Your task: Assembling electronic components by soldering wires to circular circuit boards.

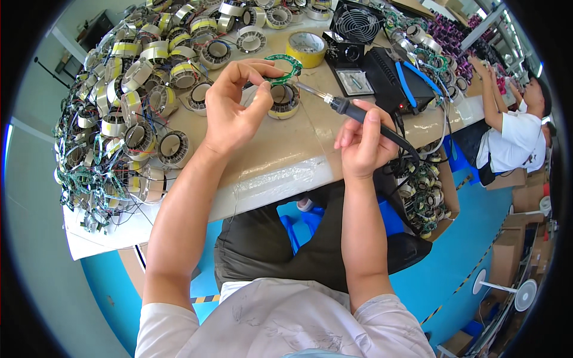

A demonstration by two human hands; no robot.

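Pinched between the thumb and fingers of my left hand [237,106] is a green ring-shaped circuit board [290,60], raised above the table. My right hand [365,140] grips a soldering iron [343,107] by its black handle, and a dark cable runs back from it. The iron's metal tip points left, close to the board's lower right edge; whether they touch I cannot tell. Just below the board stands a ring-shaped motor coil [284,102] with a yellow band, partly hidden by the board and my fingers.
Many similar coils [138,74] with loose wires heap up on the left and back of the table [268,158]. At the back right are a yellow tape roll [307,50], a fan [356,24], a black box [391,77] and blue-handled pliers [406,85]. Another person [510,128] works at far right.
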